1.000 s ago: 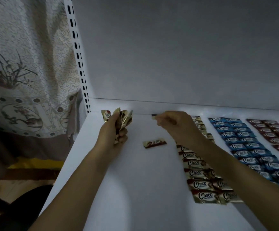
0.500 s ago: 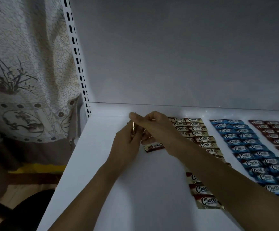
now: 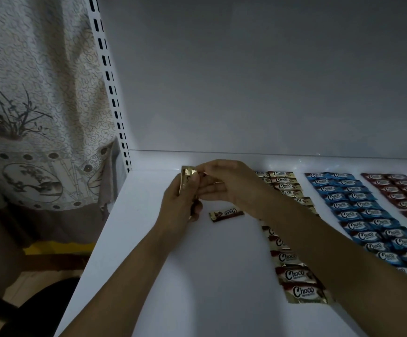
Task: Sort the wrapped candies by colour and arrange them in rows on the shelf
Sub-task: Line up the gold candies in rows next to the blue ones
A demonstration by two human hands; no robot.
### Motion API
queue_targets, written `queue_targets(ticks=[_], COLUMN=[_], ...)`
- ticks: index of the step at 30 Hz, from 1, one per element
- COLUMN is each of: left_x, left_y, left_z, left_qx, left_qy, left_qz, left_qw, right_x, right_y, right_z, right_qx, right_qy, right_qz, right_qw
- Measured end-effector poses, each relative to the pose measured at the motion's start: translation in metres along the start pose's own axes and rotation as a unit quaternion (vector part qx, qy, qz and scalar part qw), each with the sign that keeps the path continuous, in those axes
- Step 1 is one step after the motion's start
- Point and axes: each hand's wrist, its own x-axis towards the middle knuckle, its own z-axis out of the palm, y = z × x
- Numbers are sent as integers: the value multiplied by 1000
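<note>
gold candies in rows, blue candies alongside

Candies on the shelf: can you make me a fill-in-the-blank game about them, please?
1. The left hand grips a bunch of candies wrapped in ____.
2. Right of the gold rows lie the ____ rows, then the dark red rows.
3. One single candy lies alone on the white ____.
4. Each wrapper reads ____.

Missing words: gold, blue, shelf, Choco.
</note>
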Motion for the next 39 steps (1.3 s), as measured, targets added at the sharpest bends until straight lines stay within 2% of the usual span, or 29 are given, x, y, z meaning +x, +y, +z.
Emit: queue_targets(ticks=[2, 3, 4, 5, 7, 10, 12, 18, 21, 23, 26, 27, 32, 35, 39], left_x=[5, 7, 8, 10, 10, 11, 10, 9, 10, 10, 9, 8, 9, 9, 10], left_y=[0, -1, -2, -4, -6, -8, -8, -5, -5, -4, -5, -5, -5, -5, -5], left_z=[-4, -6, -7, -7, -8, -7, -7, -9, -11, -10, -9, -9, -8, -8, -8], left_qx=[-19, -15, -7, -1, 3, 11, 17, 27, 31, 28, 31, 31, 28, 23, 23], left_qy=[24, 33, 41, 49, 62, 64, 61, 66, 70, 67, 64, 62, 66, 64, 74], left_qz=[-2, 0, -1, -1, -7, -1, 4, 7, 14, 15, 13, 12, 7, 8, 17], left_qw=[1000, 999, 999, 999, 998, 998, 998, 997, 997, 997, 997, 998, 997, 998, 997], right_x=[0, 0, 0, -1, -5, -15, -22, -22, -15, -9, -5, -6, -14, -6, 4], right_y=[-2, -1, 3, 7, 16, 35, 45, 48, 46, 43, 43, 46, 65, 61, 56], right_z=[-11, -19, -29, -37, -45, -37, -23, -20, -31, -35, -27, -21, 8, 7, 1], right_qx=[-36, -114, -230, -353, -530, -650, -675, -637, -601, -631, -732, -749, -737, -721, -723], right_qy=[19, 46, 69, 74, 30, -27, -12, -13, -3, 17, 32, 33, 14, 46, 93], right_qz=[-16, -49, -95, -134, -148, -94, -120, -182, -178, -170, -179, -177, -120, -110, -102], right_qw=[999, 991, 966, 923, 835, 754, 728, 749, 779, 757, 656, 638, 665, 683, 677])
